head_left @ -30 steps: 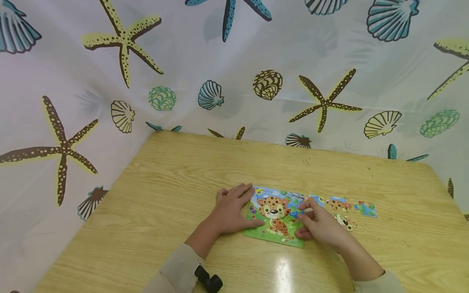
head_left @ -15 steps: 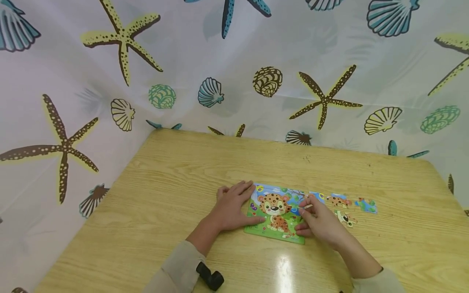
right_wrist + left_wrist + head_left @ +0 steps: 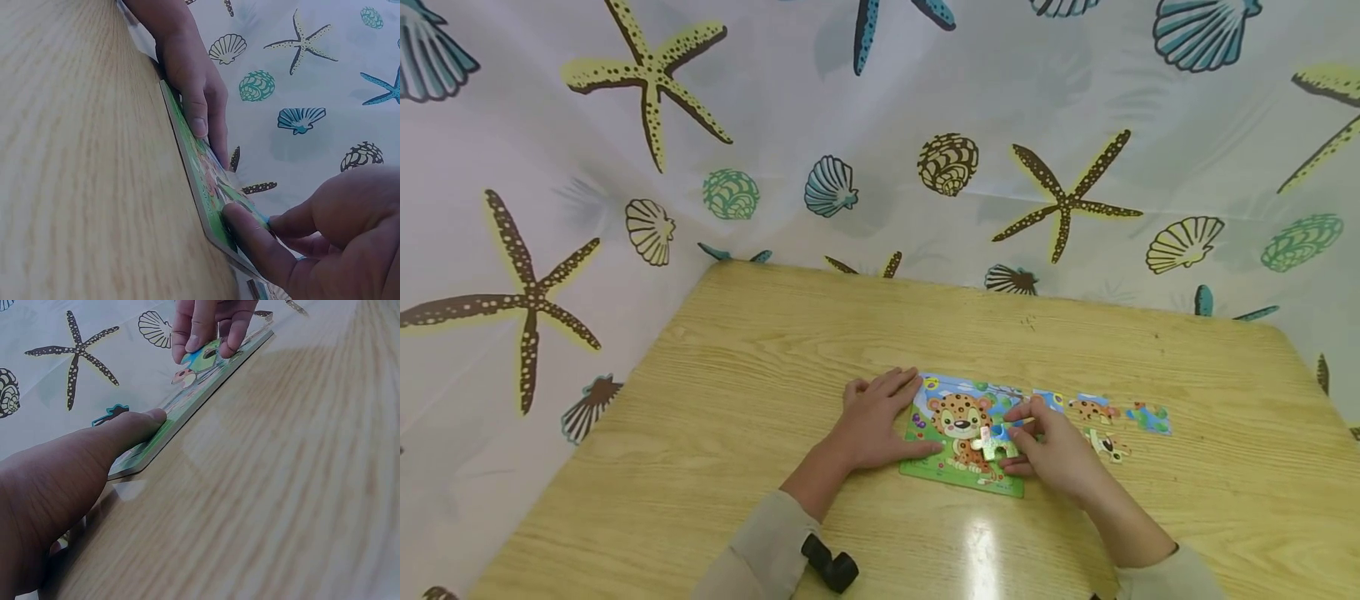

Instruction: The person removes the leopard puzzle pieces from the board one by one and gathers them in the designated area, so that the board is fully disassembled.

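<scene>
A jigsaw puzzle board with a spotted leopard cub on green and blue lies on the table. My left hand rests over its left side, with the straight thumb pressing on the picture. Above the board's right part, my right hand pinches a puzzle piece, blue at the top and pale green below. This piece stands tilted up off the board in the left wrist view, its colours showing between the fingers. From the right wrist view, the right fingers hide most of it.
Several loose puzzle pieces lie right of the board, among them a spotted one, a blue-green one and a pale one. A black fitting sits by the left sleeve. A shell-patterned curtain hangs behind the wooden table.
The right hand has lifted the pinched piece from the board's right side and tilted it up, so that its face now shows. The left hand stays in place.
</scene>
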`<state>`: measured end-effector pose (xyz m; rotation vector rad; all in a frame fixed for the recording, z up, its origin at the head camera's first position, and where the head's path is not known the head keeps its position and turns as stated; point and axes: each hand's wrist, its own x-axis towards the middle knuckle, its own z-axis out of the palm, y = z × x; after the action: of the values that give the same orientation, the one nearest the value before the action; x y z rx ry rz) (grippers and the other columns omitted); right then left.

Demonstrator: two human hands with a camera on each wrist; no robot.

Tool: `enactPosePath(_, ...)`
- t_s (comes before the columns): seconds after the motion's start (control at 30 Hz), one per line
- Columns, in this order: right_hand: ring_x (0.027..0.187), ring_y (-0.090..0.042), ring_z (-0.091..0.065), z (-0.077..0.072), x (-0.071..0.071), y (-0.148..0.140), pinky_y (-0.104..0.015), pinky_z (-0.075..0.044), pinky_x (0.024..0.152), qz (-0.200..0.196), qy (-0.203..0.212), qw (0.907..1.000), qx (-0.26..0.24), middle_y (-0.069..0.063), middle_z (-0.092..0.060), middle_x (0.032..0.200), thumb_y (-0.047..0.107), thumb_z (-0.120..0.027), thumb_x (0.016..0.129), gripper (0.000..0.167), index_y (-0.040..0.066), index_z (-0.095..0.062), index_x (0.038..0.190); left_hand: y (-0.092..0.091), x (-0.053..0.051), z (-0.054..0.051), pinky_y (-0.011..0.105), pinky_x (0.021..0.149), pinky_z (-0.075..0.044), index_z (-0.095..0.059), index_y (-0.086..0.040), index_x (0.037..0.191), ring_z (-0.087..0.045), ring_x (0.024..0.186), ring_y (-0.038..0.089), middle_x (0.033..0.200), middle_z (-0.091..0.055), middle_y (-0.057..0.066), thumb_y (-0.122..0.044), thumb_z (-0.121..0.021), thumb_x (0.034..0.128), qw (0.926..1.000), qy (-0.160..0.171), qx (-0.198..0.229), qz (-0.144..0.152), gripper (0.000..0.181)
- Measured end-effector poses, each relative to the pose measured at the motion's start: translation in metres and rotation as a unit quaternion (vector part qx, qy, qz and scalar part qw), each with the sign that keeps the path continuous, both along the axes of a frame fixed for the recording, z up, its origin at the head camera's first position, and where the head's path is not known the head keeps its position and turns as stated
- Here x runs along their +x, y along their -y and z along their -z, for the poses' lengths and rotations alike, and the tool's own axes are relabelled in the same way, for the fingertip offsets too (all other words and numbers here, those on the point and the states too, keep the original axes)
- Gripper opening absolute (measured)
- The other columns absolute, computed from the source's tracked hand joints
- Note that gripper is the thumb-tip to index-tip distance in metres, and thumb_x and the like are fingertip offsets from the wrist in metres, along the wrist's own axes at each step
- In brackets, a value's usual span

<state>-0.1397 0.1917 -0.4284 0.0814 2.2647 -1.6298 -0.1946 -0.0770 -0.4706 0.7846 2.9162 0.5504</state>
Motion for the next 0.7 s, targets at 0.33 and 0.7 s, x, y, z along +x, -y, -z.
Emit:
enactPosePath(0.33,0.086,-0.027,-0.073,0.004,-0.003,-0.021,-0.036,-0.059,0.08,-0.035,0.004,0.9972,-0.067,-0.016,-0.056,0.102,-0.001,-0.056,0.1,0.036,-0.009,-0.046,0.133,-0.002,0.0,-0.001,0.056,0.106,-0.025,-0.027,-0.018,0.159,-0.025,0.153,0.024,0.166,-0.026,0.0,-0.077,-0.059,0.0815,1.0,-0.001,-0.005,0.006,0.103)
enactPosePath(0.7,0.087,-0.026,-0.073,0.013,0.006,-0.043,-0.035,-0.059,0.081,-0.008,0.001,0.9981,-0.06,-0.018,-0.059,0.108,0.002,-0.06,0.098,0.04,-0.008,-0.047,0.134,0.0,-0.001,0.001,0.056,0.106,-0.024,-0.027,-0.017,0.159,-0.024,0.154,0.022,0.167,-0.024,-0.001,-0.078,-0.057,0.0825,0.9998,-0.005,-0.018,0.006,0.103)
